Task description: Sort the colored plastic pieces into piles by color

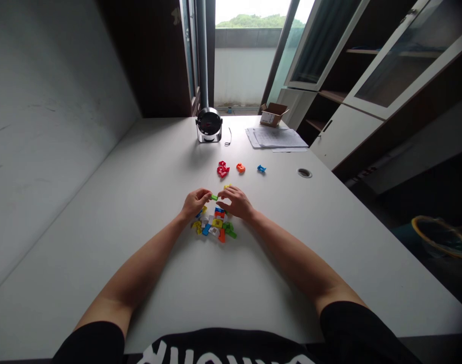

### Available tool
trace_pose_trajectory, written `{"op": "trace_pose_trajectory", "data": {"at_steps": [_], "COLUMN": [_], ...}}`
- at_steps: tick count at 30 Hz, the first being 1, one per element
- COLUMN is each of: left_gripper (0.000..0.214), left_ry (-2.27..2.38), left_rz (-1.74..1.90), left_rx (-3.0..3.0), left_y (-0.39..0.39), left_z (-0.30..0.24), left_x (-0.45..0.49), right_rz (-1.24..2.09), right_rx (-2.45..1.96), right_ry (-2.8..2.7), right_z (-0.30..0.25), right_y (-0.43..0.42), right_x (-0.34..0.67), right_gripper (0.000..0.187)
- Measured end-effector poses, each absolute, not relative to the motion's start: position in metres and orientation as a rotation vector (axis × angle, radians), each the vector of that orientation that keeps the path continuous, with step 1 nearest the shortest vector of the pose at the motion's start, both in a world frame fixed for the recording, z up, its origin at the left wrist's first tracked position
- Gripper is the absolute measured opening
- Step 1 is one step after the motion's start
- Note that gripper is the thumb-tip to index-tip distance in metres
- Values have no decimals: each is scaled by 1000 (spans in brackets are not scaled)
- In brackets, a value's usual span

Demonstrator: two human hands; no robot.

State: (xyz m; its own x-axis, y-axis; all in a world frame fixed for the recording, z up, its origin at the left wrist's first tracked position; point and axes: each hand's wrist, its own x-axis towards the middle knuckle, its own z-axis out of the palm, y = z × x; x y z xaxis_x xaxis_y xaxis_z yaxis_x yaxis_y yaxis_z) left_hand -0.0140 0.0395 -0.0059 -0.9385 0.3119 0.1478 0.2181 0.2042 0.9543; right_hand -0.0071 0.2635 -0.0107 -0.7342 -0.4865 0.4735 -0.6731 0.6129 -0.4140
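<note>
1. The left hand (195, 203) is narrowly pinched, its fingertips on a small green plastic building piece (214, 197).
2. The right hand (236, 202) curves narrowly just beside that green piece, with a small yellow plastic piece (227, 186) at its fingers; whether it grips the yellow piece, I cannot tell.
3. A loose heap of multicoloured plastic pieces (214, 227) lies directly below both hands on the white desk (147, 202).
4. Farther up the desk, a small cluster of red plastic pieces (222, 170), an orange plastic piece (240, 168) and a blue plastic piece (261, 169) lie apart in a row.
5. Beyond them stand a round black-and-chrome desk fan (209, 125), a stack of printed papers (275, 137) and a small cardboard box (272, 115).
</note>
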Motion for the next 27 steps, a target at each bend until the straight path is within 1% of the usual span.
{"op": "trace_pose_trajectory", "data": {"at_steps": [12,21,27], "left_gripper": [42,37,36], "left_ry": [2243,2375,2379], "left_rz": [1877,1790,1773], "left_rx": [514,598,609], "left_y": [41,39,40], "left_z": [-11,-9,-8], "left_x": [-14,-13,-13], "right_rz": [826,857,869], "right_rx": [949,905,888], "right_ry": [-2537,-2529,-2530], "right_z": [-12,-12,-11], "right_y": [260,260,260], "right_x": [-7,-7,-6], "right_gripper": [23,22,20]}}
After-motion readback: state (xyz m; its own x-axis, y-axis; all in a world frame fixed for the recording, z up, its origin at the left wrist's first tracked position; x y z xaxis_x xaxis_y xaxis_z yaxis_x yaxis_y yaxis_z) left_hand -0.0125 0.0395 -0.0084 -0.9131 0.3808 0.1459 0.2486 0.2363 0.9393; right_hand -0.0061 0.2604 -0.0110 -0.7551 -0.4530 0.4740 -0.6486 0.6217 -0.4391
